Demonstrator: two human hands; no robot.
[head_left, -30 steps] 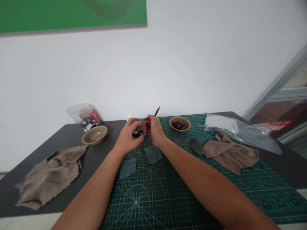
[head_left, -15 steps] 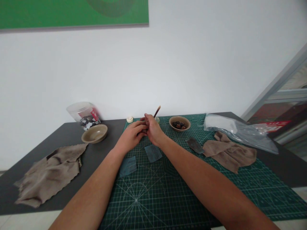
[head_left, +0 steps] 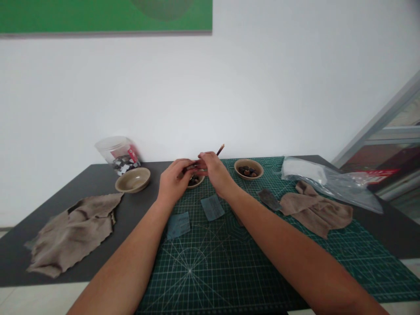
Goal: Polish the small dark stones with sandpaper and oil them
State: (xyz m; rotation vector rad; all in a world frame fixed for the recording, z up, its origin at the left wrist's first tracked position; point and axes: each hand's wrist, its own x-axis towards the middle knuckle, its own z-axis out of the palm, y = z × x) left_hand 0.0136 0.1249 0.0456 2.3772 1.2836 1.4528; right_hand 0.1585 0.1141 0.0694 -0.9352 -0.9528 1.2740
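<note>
My left hand (head_left: pixel 175 177) is over the left edge of a small bowl (head_left: pixel 196 185) of dark, rounded pieces. Its fingers are pinched together around something small and dark that I cannot make out. From the other side, my right hand (head_left: pixel 218 173) reaches in with its fingers stretched out and apart, their tips close to my left fingertips. Whether they touch the small thing is unclear. Just behind the right hand, a thin brown stick with a pale tip (head_left: pixel 221 149) slants upward; its lower end is hidden.
A second bowl of dark pieces (head_left: pixel 248 169) stands right on the green cutting mat (head_left: pixel 210 271). Two blue-grey squares (head_left: pixel 212 207) and a dark strip (head_left: pixel 268 199) lie nearer. Brown cloths (head_left: pixel 75 234) flank the mat. An empty bowl (head_left: pixel 133 180), clear jar (head_left: pixel 118 155) and plastic bag (head_left: pixel 331 183) sit further out.
My hands have drawn slightly apart, the left one shifting left. The bowl of dark pieces beneath them now shows between them. The view has shifted a little.
</note>
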